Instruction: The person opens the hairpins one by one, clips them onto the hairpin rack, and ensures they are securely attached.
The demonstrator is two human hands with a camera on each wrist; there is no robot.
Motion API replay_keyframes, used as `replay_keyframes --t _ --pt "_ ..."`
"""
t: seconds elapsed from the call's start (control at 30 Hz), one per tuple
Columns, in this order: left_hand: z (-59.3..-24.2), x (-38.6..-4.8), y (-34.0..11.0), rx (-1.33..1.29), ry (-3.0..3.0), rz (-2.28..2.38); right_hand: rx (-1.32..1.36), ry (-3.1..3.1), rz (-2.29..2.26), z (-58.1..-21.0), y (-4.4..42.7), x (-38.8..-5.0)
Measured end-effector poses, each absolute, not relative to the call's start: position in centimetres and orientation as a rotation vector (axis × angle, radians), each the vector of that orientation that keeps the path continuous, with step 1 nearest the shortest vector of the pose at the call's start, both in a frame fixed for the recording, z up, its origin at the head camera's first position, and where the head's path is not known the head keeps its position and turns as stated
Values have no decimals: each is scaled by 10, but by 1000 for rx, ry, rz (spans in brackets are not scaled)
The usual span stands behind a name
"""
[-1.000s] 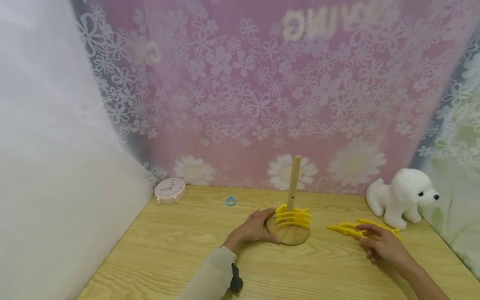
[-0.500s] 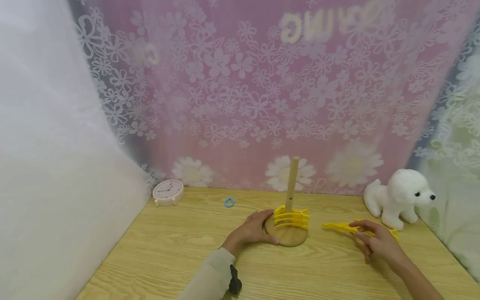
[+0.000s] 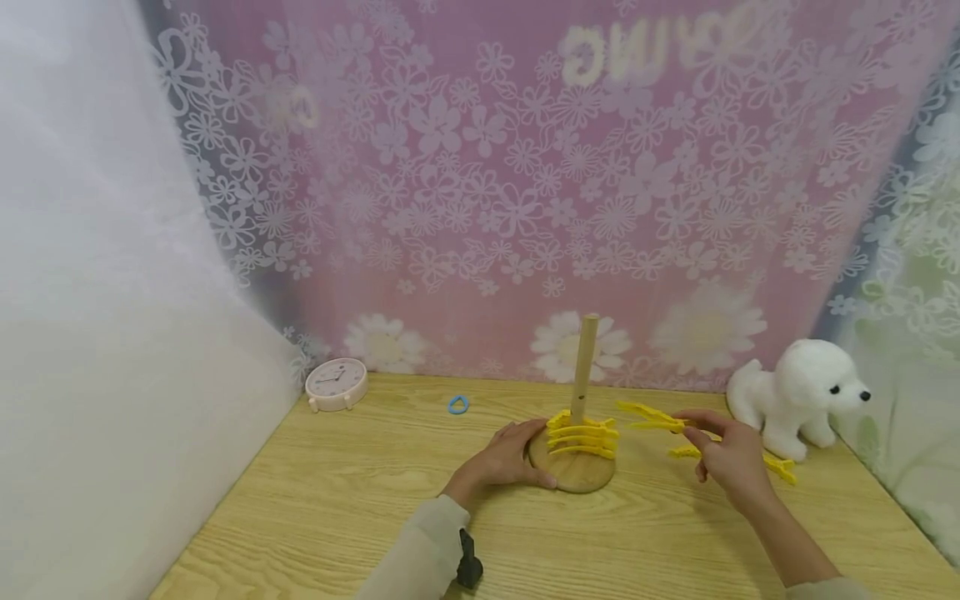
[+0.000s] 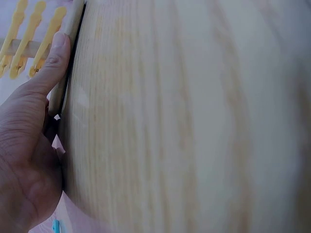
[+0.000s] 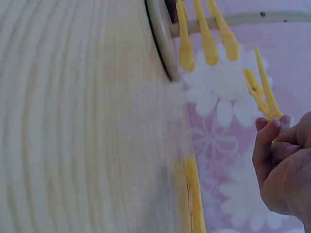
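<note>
A round wooden base (image 3: 581, 475) carries an upright wooden rod (image 3: 586, 367), with three yellow clips (image 3: 583, 437) clamped around its lower part, one above another. The left hand (image 3: 510, 457) rests around the left edge of the base, thumb at the front; in the left wrist view the thumb of that hand (image 4: 34, 116) lies along the base. Right of the rod, the right hand (image 3: 723, 454) pinches the end of another yellow clip (image 3: 651, 417), raised off the table, its jaws apart and pointing left. One more yellow clip (image 3: 780, 468) lies on the table, partly behind the right hand.
A pink clock (image 3: 337, 384) stands at the back left of the wooden table (image 3: 337, 500). A small blue ring (image 3: 458, 405) lies left of the base. A white toy dog (image 3: 806, 392) sits at the back right, before a flowered curtain (image 3: 480, 208).
The right hand has lifted one yellow clip off the table and moved it up and left, nearer the rod; its jaws now stand apart. The left hand has stayed at the base.
</note>
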State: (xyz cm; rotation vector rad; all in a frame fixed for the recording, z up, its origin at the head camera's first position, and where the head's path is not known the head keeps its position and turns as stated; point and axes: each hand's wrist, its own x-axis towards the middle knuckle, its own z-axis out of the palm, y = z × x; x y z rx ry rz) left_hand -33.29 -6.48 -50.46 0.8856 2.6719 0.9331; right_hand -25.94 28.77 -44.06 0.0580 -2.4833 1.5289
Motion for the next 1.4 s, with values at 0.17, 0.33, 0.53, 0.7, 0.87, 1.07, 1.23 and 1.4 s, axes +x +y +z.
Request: replay_keyframes --t 0.17,0.33,0.53,0.7,0.87,1.07,1.23,1.4 --pt "-503 -331 -65 882 2674 927 -5 -2452 1558 -432 262 -266" --pt "-501 -329 -66 865 2665 947 -21 -2428 1577 -427 239 -276" --pt "-504 -332 -66 907 2669 951 23 -2425 1573 -429 223 -289" --pt "-508 -334 -67 904 2675 952 56 -2453 1576 -433 212 -296" --pt "-507 -335 -67 885 2666 966 73 -2481 1577 -432 206 -298" --pt "-504 -333 -66 862 2666 987 122 -2515 1569 -426 203 -298" --pt "-504 -335 -67 904 2667 968 102 -2531 1595 -426 202 -298" --pt "-509 -335 -68 938 2661 971 95 -2537 1616 -429 202 -295"
